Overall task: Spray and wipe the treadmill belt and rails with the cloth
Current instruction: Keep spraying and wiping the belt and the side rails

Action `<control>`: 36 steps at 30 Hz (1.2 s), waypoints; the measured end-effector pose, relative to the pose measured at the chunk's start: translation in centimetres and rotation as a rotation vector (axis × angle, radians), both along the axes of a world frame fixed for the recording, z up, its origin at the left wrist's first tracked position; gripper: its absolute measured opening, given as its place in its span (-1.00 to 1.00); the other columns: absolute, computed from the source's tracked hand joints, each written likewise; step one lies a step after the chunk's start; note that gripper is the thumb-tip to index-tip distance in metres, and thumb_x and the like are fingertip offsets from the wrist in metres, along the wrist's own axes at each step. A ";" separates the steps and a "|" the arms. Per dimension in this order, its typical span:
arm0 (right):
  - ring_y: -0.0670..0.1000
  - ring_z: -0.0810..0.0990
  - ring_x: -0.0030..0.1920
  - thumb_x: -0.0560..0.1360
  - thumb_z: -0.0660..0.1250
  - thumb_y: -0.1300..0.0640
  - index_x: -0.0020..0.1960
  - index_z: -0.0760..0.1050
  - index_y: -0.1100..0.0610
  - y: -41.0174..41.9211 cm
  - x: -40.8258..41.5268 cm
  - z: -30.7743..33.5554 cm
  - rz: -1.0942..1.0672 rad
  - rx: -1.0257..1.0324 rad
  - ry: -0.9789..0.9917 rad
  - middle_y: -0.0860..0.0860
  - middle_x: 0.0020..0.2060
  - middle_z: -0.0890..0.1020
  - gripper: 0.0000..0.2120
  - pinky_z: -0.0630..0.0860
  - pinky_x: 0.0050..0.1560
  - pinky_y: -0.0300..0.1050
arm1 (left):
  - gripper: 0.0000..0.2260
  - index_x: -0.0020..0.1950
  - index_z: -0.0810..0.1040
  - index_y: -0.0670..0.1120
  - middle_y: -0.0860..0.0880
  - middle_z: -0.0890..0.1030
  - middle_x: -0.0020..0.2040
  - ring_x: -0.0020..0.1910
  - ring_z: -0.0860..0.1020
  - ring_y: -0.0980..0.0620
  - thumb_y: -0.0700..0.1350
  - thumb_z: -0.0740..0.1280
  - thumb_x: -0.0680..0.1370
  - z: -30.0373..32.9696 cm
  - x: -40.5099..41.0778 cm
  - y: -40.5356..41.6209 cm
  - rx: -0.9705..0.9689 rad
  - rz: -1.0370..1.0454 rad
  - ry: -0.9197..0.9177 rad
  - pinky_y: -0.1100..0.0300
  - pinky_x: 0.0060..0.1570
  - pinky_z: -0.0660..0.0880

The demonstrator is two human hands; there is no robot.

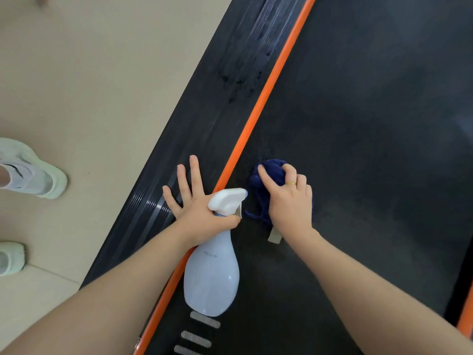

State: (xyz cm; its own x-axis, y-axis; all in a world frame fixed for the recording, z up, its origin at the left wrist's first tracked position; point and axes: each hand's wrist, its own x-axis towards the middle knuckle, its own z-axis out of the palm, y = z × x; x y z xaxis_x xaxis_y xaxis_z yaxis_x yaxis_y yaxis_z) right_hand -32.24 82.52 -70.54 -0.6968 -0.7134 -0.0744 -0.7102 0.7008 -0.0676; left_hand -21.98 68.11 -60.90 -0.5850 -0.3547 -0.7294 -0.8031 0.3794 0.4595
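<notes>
Head view: right hand [289, 201] bunches a cloth [268, 178] it half hides on the belt [358, 124]; left hand [194, 201], three fingers spread, hooks a spray bottle [212, 272].

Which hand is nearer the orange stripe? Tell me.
Left. The left hand lies across the orange stripe, holding the spray bottle; the right hand grips the cloth beside it.

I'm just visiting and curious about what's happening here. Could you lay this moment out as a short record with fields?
place: treadmill, black belt with orange strip beside the left rail
left hand: fingers spread over the rail, thumb hooking the neck of the spray bottle
right hand: grips a bunched dark blue cloth on the belt
rail: wet marks farther up
floor: beige, pale shoes at left
</notes>
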 end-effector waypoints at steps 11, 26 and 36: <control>0.25 0.49 0.05 0.37 0.35 0.24 0.16 0.59 0.08 -2.2 -3.0 -2.2 0.304 -0.258 -0.024 0.20 0.17 0.54 -0.64 0.47 -0.03 0.10 | -0.31 0.50 0.13 -0.15 0.30 -0.56 -0.02 0.05 -0.61 0.23 -0.11 0.39 0.46 -0.1 -0.3 0.1 0.028 0.050 -0.005 -0.07 0.37 -0.44; 0.34 0.55 0.02 0.36 0.31 0.29 0.05 0.65 0.14 -5.7 -10.2 -2.1 0.241 -0.312 0.066 0.26 0.08 0.58 -0.70 0.52 0.03 0.14 | -0.35 0.47 0.19 -0.20 0.22 -0.44 0.25 0.26 -0.50 0.20 -0.12 0.39 0.45 -0.8 -0.1 0.4 -0.029 0.032 0.019 -0.09 0.36 -0.45; 0.16 0.35 0.03 0.24 0.47 0.30 0.09 0.63 0.09 -0.2 -1.7 -1.5 0.359 -0.316 -0.129 0.18 0.08 0.59 -0.57 0.54 -0.05 0.09 | -0.33 0.49 0.16 -0.15 0.21 -0.45 0.26 0.21 -0.49 0.21 -0.15 0.39 0.46 0.3 -0.5 0.7 -0.031 0.075 -0.010 -0.08 0.38 -0.41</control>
State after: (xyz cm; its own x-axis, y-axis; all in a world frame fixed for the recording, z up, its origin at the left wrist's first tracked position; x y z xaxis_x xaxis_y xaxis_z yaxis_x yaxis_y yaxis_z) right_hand -33.97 82.37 -72.08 -0.4023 -0.9083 0.1145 -0.8747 0.3444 -0.3410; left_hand -22.52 68.80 -60.58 -0.5489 -0.4195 -0.7230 -0.8341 0.3320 0.4406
